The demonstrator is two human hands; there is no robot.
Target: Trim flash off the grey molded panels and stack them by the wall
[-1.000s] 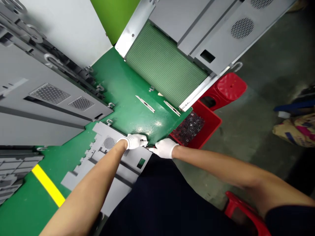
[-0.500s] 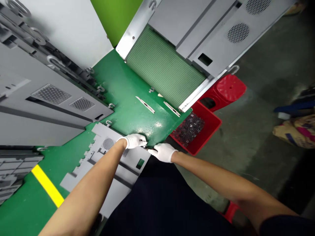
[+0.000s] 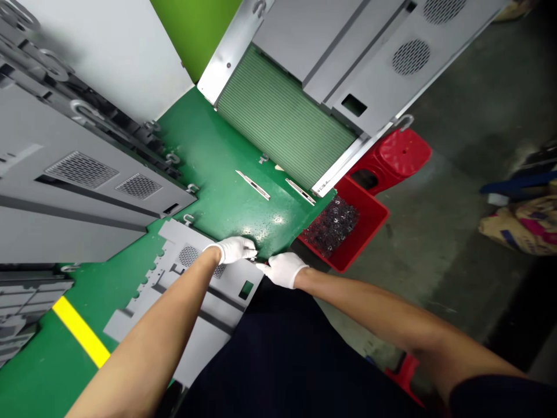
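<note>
A grey plastic panel (image 3: 208, 342) with round vent grilles, slots and a notched side lies at the near edge of the green table, against my dark clothing. My left hand (image 3: 237, 249), in a white glove, is closed at the panel's upper edge close to its right corner. Just right of that corner is my right hand (image 3: 285, 270), also gloved, its fingers pinched towards the left fingertips. A small thing between the two hands is too hidden to name. Beyond them, two slim knives (image 3: 253, 186) (image 3: 300, 191) lie on the table.
More grey panels (image 3: 87, 203) with hooks stand at the left. A green ribbed conveyor belt (image 3: 282, 116) carries another grey panel (image 3: 348, 64). At the right, a red bin (image 3: 369, 220) holds many small dark pieces, beside a red stool (image 3: 404, 154). Yellow tape (image 3: 82, 331) marks the table (image 3: 209, 145).
The whole view has shifted slightly to the left. Both hands stay close together at the panel's corner, with only a small movement of the right fingers.
</note>
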